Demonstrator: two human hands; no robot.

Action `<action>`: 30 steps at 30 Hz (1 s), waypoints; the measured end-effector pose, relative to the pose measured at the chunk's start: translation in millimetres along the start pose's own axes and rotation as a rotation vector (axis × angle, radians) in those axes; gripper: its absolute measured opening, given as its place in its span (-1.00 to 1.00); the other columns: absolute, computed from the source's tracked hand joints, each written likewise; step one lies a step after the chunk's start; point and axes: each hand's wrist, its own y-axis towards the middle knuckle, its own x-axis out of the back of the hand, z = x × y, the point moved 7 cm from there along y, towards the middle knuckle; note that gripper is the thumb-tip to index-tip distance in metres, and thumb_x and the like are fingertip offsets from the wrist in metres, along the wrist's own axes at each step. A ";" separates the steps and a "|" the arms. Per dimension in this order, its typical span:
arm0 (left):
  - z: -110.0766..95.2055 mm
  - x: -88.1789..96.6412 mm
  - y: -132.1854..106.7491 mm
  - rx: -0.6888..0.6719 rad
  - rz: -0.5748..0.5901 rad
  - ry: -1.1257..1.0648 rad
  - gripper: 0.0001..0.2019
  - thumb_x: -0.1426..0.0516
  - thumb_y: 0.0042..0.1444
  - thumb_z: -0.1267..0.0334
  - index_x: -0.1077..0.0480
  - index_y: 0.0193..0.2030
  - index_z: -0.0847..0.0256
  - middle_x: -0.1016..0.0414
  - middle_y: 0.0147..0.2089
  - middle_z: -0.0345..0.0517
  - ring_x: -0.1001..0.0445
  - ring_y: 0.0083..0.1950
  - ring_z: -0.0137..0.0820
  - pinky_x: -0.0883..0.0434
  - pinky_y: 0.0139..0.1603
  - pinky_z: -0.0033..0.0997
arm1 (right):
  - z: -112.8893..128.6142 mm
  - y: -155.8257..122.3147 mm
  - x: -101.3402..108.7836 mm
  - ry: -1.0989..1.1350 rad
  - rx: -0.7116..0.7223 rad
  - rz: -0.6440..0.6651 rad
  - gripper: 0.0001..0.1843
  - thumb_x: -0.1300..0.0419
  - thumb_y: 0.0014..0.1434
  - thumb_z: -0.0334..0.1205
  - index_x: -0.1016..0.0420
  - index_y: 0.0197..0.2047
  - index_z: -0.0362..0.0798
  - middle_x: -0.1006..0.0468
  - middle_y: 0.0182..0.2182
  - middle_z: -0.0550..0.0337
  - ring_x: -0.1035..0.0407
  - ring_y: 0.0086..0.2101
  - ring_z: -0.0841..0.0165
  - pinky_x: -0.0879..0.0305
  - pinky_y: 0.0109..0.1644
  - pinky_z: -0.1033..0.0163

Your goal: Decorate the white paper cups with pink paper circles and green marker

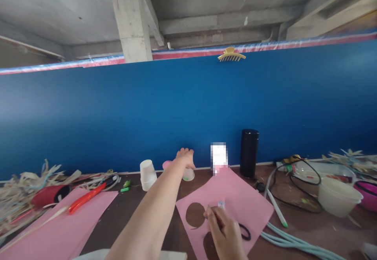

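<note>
My left hand (185,158) is stretched out toward the blue wall, fingers apart, over a small translucent cup (189,175). A pink piece (167,165) shows just left of my forearm. In front of me lies a pink sheet (232,189), set cornerwise, with round holes cut in it. My right hand (224,228) rests on this sheet with thumb and fingers pinched together beside the edge of a hole. Next to it a black loop (245,232), like a scissors handle, sticks out. My fingers hide what they pinch.
White cups (147,175) stand upside down at left. Further left are pink sheets (59,228), a red-handled tool (87,198) and loose strips (32,189). A black cylinder (249,154), a green-tipped white pen (277,209), pale blue cords (294,241) and a white tub (339,199) occupy the right.
</note>
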 end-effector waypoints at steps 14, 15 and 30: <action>-8.9 -12.5 18.6 -0.020 0.273 0.153 -0.34 -0.32 -0.45 0.04 -0.40 -0.07 0.09 -0.35 0.09 0.10 -0.21 0.12 0.02 -0.26 -0.02 -0.07 | -2.8 1.9 -1.8 -0.020 0.069 -0.059 -0.54 0.05 0.18 0.10 -0.41 -0.51 -0.04 -0.37 -0.68 0.23 -0.25 -0.64 0.41 -0.11 -0.62 0.39; -8.1 -13.9 19.0 -0.017 0.277 0.153 -0.37 -0.32 -0.44 0.06 -0.41 -0.09 0.08 -0.37 0.07 0.08 -0.22 0.11 0.01 -0.27 -0.02 -0.07 | -3.2 1.8 -2.1 -0.025 0.070 -0.063 -0.54 0.05 0.18 0.10 -0.41 -0.51 -0.04 -0.36 -0.68 0.23 -0.26 -0.64 0.42 -0.11 -0.61 0.39; 3.0 -18.2 16.3 0.010 0.241 0.084 -0.44 -0.29 -0.37 0.15 -0.39 -0.09 0.03 -0.42 0.03 0.01 -0.39 0.00 -0.07 -0.35 -0.11 -0.12 | -4.5 1.3 -8.7 -0.027 0.038 0.040 -0.60 0.05 0.20 0.02 -0.37 -0.51 -0.04 -0.37 -0.64 0.25 -0.24 -0.62 0.44 -0.05 -0.61 0.39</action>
